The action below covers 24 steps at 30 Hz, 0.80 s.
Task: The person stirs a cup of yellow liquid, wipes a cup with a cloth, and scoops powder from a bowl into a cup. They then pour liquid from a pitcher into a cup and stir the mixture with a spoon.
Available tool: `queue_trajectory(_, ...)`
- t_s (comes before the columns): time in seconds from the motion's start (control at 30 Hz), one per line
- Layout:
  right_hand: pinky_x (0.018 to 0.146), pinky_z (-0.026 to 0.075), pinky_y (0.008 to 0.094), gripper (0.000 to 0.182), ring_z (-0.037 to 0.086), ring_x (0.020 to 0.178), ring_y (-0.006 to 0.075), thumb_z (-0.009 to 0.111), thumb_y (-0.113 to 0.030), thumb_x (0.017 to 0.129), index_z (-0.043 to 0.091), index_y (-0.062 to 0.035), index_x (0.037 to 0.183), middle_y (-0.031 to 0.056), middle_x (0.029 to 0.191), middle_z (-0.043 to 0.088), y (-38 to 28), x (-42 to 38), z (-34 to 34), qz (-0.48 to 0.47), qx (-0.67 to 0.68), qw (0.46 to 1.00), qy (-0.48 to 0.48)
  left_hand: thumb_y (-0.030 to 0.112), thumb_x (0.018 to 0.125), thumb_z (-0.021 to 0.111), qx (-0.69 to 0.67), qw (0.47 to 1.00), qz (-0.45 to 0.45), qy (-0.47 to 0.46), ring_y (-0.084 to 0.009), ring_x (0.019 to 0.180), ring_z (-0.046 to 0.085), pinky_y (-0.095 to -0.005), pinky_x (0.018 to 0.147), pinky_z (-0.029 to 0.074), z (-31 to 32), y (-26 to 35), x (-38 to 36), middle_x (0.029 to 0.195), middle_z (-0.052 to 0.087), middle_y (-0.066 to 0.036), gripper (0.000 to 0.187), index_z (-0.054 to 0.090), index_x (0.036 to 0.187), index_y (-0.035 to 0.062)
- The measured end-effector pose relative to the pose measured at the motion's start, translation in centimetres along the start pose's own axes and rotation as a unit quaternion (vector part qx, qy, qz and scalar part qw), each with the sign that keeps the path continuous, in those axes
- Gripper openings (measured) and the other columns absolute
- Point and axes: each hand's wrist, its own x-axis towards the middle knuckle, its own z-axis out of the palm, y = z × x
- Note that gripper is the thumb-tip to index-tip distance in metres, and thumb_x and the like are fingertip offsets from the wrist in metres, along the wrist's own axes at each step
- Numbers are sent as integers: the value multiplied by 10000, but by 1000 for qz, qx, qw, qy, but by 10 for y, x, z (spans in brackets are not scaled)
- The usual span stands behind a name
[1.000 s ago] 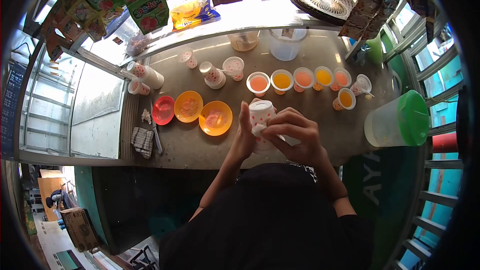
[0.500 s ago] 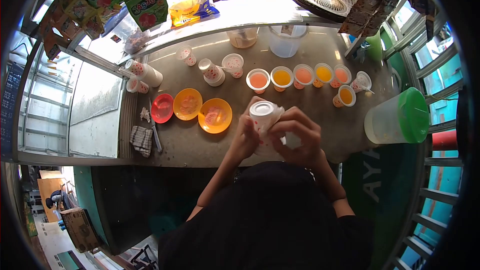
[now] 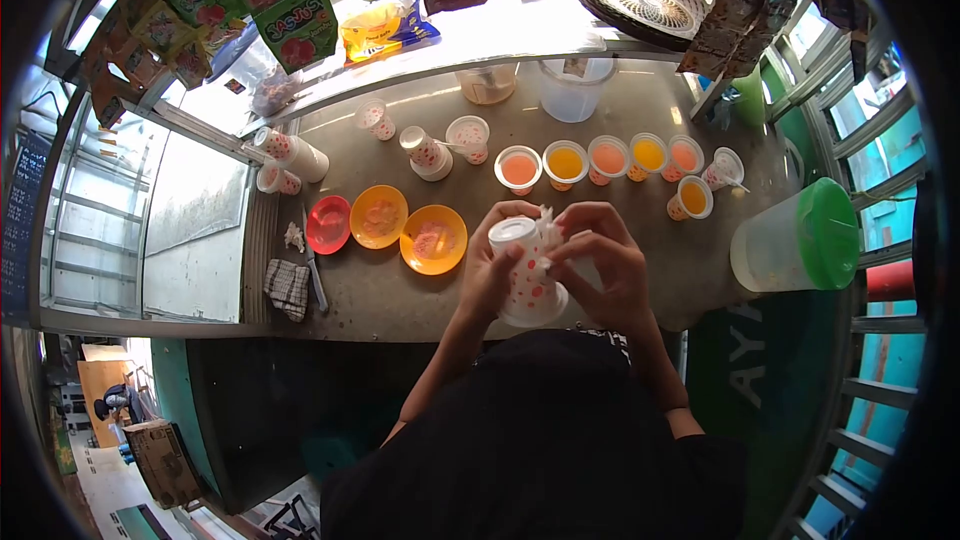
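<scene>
So the red-dotted cup [image 3: 536, 290] is upside down and tilted over the near edge of the metal-looking counter [image 3: 375, 290], right in front of the chest (could be a nested stack, can't tell). Left hand [image 3: 487, 275] has its fingers curled round the side, thumb pressed on the wall; right hand [image 3: 612, 265] has thumb and fingertips pinching a crumpled white wad [image 3: 549, 230] beside the cup's base, tissue or thin plastic, too small to say. My two cents: grip lightly with the left since that tapered wall looks thin and dentable, and work the wad in small, even pulls. Shape-wise, the base is narrow, the rim flared. Nearby there's a shallow, round orange plate [image 3: 457, 258], probably glossy plastic, and a white-rimmed cup of peachy drink [image 3: 519, 170].
</scene>
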Motion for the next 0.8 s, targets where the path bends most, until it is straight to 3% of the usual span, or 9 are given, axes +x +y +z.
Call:
queue_trajectory(0.13, 800, 531, 316, 162, 660, 901, 192, 731, 35, 754, 688, -42, 890, 82, 963, 641, -1, 1, 8, 44, 54, 996, 59, 331, 760, 836, -70, 997, 16, -25, -100, 928, 624, -237, 781, 511, 4, -13, -1, 1029, 621, -46, 557, 506, 1108, 48)
queue_trajectory(0.27, 780, 539, 324, 162, 670, 903, 202, 722, 54, 749, 683, -35, 878, 86, 975, 651, 2, -5, -1, 43, 67, 995, -59, 230, 775, 816, -159, 987, -21, 23, -153, 956, 649, -300, 815, 559, -12, -1, 3, 1038, 636, -94, 478, 507, 1092, 51)
queue_trajectory(0.3, 765, 541, 321, 163, 671, 889, 201, 719, 59, 747, 682, -36, 875, 86, 970, 652, 4, -8, -2, 35, 82, 989, -120, 193, 850, 729, -143, 989, -10, 26, -186, 999, 646, -320, 835, 563, -12, 2, 3, 1074, 638, -128, 403, 507, 1146, 33)
queue_trajectory(0.43, 756, 534, 306, 157, 669, 880, 204, 709, 65, 752, 679, -33, 871, 83, 960, 655, 9, -11, -3, 56, 63, 989, -120, 213, 975, 518, -90, 992, -84, 15, -187, 1024, 633, -315, 849, 542, 6, 6, -1, 1124, 620, -141, 350, 466, 1267, 26)
queue_trajectory(0.53, 761, 531, 302, 147, 665, 879, 208, 710, 66, 760, 677, -25, 871, 90, 955, 654, 5, 0, 0, 10, -2, 1000, -18, 219, 994, 469, 20, 998, -57, 15, -174, 1012, 629, -312, 852, 524, 18, -4, -9, 1138, 606, -122, 336, 450, 1280, 44)
queue_trajectory(0.6, 765, 530, 310, 150, 665, 873, 213, 716, 71, 758, 679, -20, 872, 100, 955, 656, 3, 7, 1, 22, -3, 993, 113, 255, 947, 587, -53, 998, -42, -14, -164, 949, 635, -323, 819, 524, 19, -2, -9, 1074, 614, -105, 415, 444, 1281, 54)
queue_trajectory(0.67, 763, 530, 320, 168, 666, 875, 211, 721, 74, 753, 681, -18, 888, 111, 963, 659, 8, 13, -7, 8, -2, 991, 134, 294, 829, 756, 322, 937, 111, -83, -177, 881, 654, -338, 779, 531, 15, 1, -5, 1004, 631, -108, 579, 453, 1262, 56)
queue_trajectory(0.7, 765, 529, 326, 184, 665, 886, 212, 723, 75, 746, 682, -22, 898, 106, 972, 660, 5, 15, -13, 9, 2, 996, 94, 282, 681, 870, 409, 892, 179, -65, -237, 834, 672, -363, 732, 535, 23, 10, -2, 952, 640, -113, 704, 483, 1226, 62)
queue_trajectory(0.8, 777, 529, 343, 216, 658, 924, 234, 728, 74, 728, 676, -30, 910, 98, 996, 659, -15, 20, -27, -21, -57, 997, -40, 235, 673, 849, 513, 830, 215, -36, -291, 835, 671, -384, 712, 532, 17, 9, 4, 968, 651, -105, 609, 520, 1160, 76)
